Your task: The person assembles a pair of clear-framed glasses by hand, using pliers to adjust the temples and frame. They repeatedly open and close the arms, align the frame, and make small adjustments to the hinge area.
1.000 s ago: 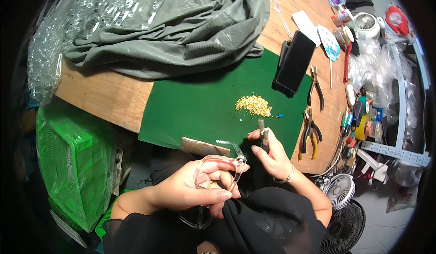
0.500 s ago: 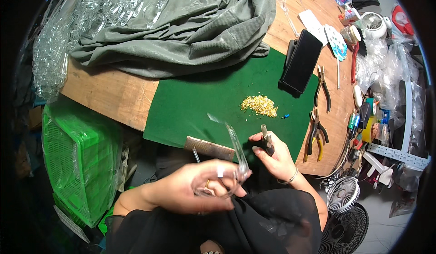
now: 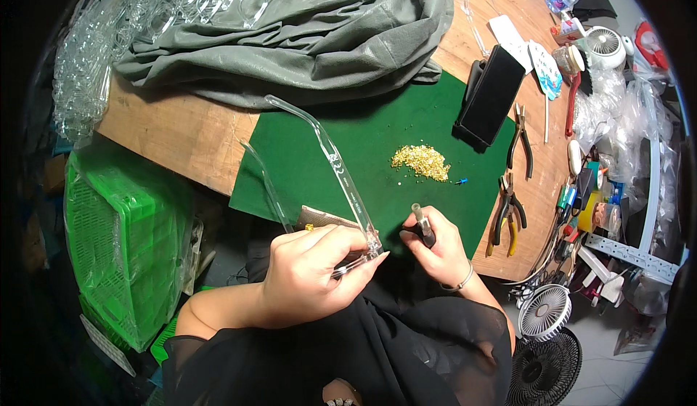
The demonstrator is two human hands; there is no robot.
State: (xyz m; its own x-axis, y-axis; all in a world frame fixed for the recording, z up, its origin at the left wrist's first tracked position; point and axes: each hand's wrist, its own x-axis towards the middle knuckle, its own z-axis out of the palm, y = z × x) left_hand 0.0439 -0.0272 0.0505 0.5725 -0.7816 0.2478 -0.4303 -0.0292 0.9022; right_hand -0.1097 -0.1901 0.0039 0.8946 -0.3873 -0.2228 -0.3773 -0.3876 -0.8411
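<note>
My left hand [image 3: 308, 271] is closed on a clear plastic eyeglass frame [image 3: 340, 170], pinching it near a hinge. Both temples stretch away from me over the green mat [image 3: 348, 126]. Much of the frame's front is hidden by my fingers. In my right hand [image 3: 444, 253], the fingers wrap round a small dark tool [image 3: 424, 230] with a pale cylindrical end; its working tip is out of sight. Beyond that hand lies a heap of tiny gold-coloured parts [image 3: 421, 163], with a small blue piece [image 3: 461, 181] beside it. A brown strip [image 3: 327, 217] sits at the mat's near edge, partly behind my left hand.
Two pairs of pliers [image 3: 520, 144] [image 3: 506, 217] and a black phone [image 3: 494, 94] lie to the right. Grey cloth [image 3: 290, 65] and many clear frames [image 3: 94, 79] fill the far left. A green crate [image 3: 134, 261] stands left; small fans [image 3: 544, 311] are at right.
My left hand has turned the eyeglass frame, so its temples now spread up and away over the mat. My right hand stays nearly in place, still holding the tool.
</note>
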